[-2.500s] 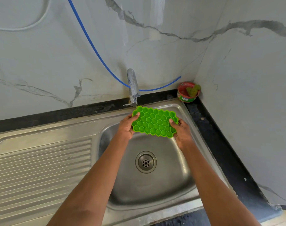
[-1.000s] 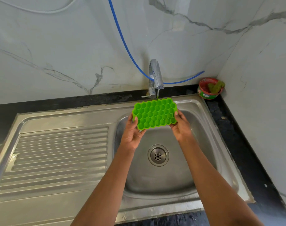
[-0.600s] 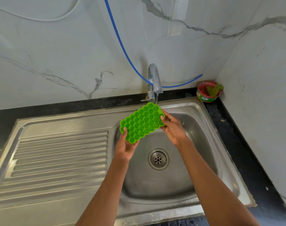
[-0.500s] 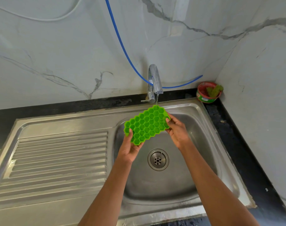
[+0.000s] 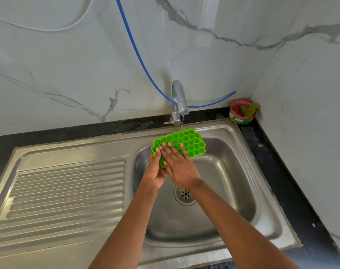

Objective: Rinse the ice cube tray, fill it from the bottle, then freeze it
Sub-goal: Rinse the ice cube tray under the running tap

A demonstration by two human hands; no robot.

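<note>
Half a second before, each hand had gripped one end of the green ice cube tray [image 5: 186, 142]; now the right hand [image 5: 178, 165] had let go of its end and lay flat, fingers spread, across the near-left part of the tray's honeycomb face. The left hand [image 5: 155, 171] had shifted under the tray's left end and grasped it there, fingertips curled over the rim, so that this hand alone carried the tray. The tray had also turned flatter than in the earlier tilted pose, and its far-right half stuck out free past both hands.

The tray was held above the back-left part of the sink [image 5: 237, 177], clear of the basin floor, with its far edge just under the spout of the tap [image 5: 179, 101]. A thin stream of water [image 5: 182, 123] ran from the spout onto the far cells. The right hand's palm pressed on the cells nearest the person while the left hand's palm faced up beneath them, the two hands overlapping at the wrist side.

The drain [image 5: 185, 194] lay below and nearer, partly covered by the right forearm. The basin was open to the right of the tray and toward the front. To the left the ribbed draining board [image 5: 64, 191] stretched wide and bare. The dark bench [image 5: 281, 181] ran as a narrow strip behind and to the right of the sink, ending at the marble wall [image 5: 68, 65]. In the back-right corner a red tub [image 5: 242, 111] with a green scrubber in it stood well apart from the tray, and a blue hose [image 5: 138, 53] hung down the wall behind the tap.
</note>
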